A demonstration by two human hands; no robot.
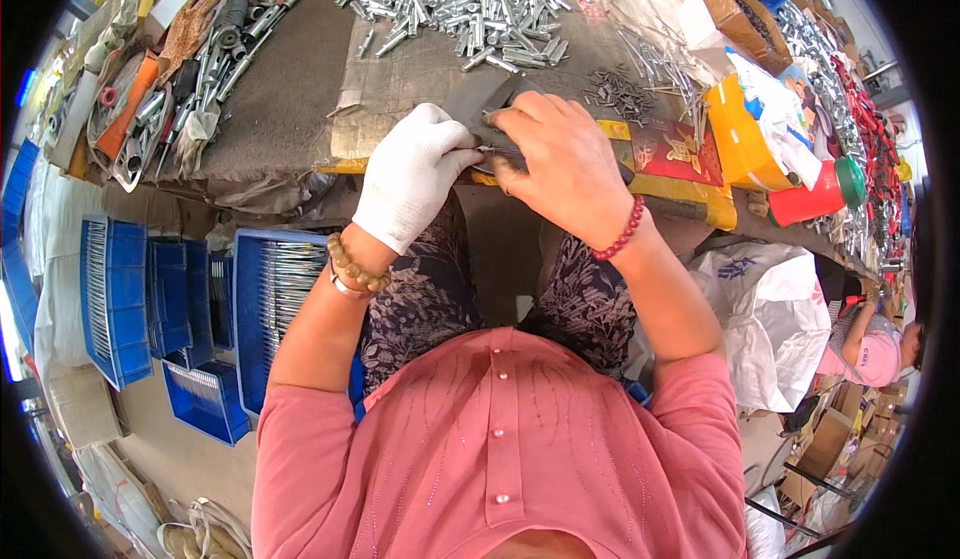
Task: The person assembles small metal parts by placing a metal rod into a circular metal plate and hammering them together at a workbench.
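Observation:
My left hand (415,174), in a white knit glove, pinches a small silvery metal piece (484,149) at the near edge of the workbench. Bare and curled, my right hand (570,164) meets it from the other side, thumb and fingers closed around the same spot. What the right fingers grip is mostly hidden. A dark grey flat-faced metal block (474,97) stands just beyond both hands. Farther back on the bench lies a heap of shiny cylindrical metal pins (470,4). Small dark pins (622,97) are heaped right of my right hand, near several long thin rods (675,69).
Tools, including an orange-handled one (130,109), crowd the bench's left. At right stand a yellow container (745,134) and a red jar with green lid (815,194). Blue bins (245,299) of metal rods sit lower left; a white sack (760,329) hangs right. Another person (870,354) is far right.

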